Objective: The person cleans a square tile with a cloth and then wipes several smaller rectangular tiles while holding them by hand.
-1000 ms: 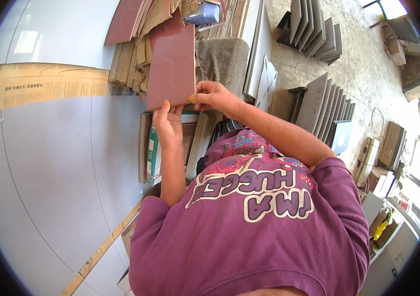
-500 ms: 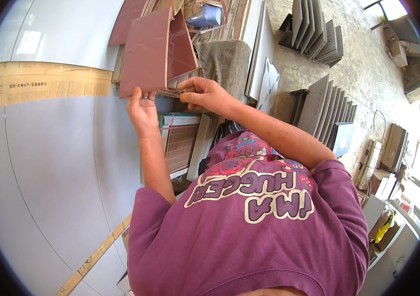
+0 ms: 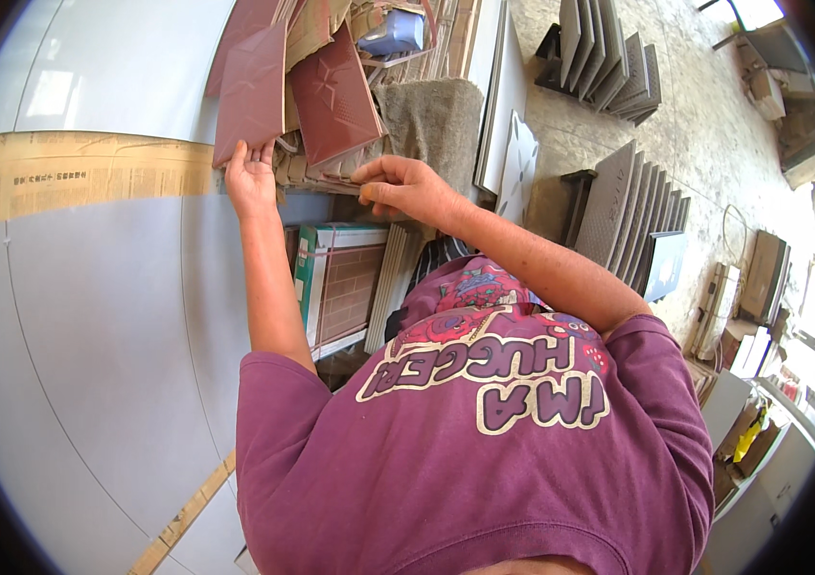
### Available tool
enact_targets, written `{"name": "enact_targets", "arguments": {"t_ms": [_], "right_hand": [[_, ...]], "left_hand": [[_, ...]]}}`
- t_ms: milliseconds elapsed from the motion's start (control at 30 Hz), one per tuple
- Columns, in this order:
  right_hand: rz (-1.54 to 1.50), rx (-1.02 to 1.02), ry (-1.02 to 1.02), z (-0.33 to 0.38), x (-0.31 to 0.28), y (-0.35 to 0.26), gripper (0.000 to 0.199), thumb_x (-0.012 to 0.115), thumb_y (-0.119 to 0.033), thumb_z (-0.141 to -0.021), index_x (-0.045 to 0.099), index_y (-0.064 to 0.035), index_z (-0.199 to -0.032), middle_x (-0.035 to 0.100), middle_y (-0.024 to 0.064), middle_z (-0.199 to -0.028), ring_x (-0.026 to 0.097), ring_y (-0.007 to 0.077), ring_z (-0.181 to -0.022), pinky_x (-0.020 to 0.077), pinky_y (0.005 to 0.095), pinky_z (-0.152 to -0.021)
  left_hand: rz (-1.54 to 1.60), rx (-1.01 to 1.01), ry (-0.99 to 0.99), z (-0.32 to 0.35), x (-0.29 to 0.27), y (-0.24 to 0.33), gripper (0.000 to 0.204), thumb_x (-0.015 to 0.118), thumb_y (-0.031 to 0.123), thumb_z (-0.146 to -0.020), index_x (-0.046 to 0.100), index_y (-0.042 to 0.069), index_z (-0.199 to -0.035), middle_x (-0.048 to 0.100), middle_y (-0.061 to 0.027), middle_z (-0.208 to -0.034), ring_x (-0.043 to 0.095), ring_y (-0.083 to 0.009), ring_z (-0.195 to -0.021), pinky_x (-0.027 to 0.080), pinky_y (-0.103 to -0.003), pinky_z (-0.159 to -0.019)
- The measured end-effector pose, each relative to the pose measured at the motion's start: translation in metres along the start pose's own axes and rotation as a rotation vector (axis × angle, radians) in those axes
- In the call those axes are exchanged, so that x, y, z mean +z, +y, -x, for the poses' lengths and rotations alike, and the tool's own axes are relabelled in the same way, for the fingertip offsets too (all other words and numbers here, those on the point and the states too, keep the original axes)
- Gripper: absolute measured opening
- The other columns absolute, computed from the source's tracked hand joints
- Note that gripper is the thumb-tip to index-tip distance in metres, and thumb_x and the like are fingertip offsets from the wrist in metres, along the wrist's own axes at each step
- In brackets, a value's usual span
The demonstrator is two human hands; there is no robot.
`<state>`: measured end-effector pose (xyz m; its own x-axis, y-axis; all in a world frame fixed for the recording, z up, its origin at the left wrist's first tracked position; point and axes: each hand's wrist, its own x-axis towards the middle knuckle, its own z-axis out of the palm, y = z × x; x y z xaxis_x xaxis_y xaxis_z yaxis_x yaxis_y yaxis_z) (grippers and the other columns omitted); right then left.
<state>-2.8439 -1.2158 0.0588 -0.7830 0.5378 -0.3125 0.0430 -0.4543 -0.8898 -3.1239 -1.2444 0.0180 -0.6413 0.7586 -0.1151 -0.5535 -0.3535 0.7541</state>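
My left hand (image 3: 252, 179) grips the lower edge of a dark red tile (image 3: 252, 101) with a raised pattern, its fingers against the edge. Leaning just to the right is a second dark red tile (image 3: 335, 103), apart from the first. Beneath that tile's lower end, my right hand (image 3: 405, 186) has its fingers curled together at the edge of a cardboard-layered stack (image 3: 316, 176). What lies between those fingertips is too small to make out.
A grey cloth (image 3: 431, 120) hangs right of the tiles. Below stands a boxed pack of brick-pattern tiles (image 3: 345, 287). Large pale panels (image 3: 91, 335) with a paper strip (image 3: 91, 177) fill the left. Racks of upright grey tiles (image 3: 618, 211) stand on the floor at right.
My left hand has moved the front red tile up and to the left, away from the second one, which now shows more fully. My right hand has shifted only slightly.
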Motion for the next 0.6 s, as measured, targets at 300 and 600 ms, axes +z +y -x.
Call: {"name": "enact_targets", "arguments": {"t_ms": [300, 600], "right_hand": [[0.041, -0.046, 0.055, -0.021, -0.004, -0.004, 0.031, 0.056, -0.02, -0.086, 0.053, -0.0028, -0.112, 0.061, 0.0025, -0.087, 0.057, 0.0079, -0.072, 0.0456, 0.0218, -0.065], [0.057, -0.058, 0.079, -0.04, -0.005, -0.019, 0.033, 0.055, -0.018, -0.086, 0.052, -0.001, -0.114, 0.061, 0.0023, -0.087, 0.056, 0.007, -0.072, 0.045, 0.0209, -0.064]], "left_hand": [[-0.052, -0.174, 0.15, -0.062, -0.021, 0.002, 0.035, 0.048, -0.001, -0.084, 0.038, -0.006, -0.117, 0.047, -0.0222, -0.116, 0.046, -0.0323, -0.11, 0.043, -0.048, -0.095], [0.117, -0.068, 0.347, -0.067, -0.024, -0.01, 0.044, 0.048, 0.0, -0.083, 0.031, -0.007, -0.123, 0.038, -0.0237, -0.125, 0.039, -0.0382, -0.116, 0.039, -0.055, -0.096]]}}
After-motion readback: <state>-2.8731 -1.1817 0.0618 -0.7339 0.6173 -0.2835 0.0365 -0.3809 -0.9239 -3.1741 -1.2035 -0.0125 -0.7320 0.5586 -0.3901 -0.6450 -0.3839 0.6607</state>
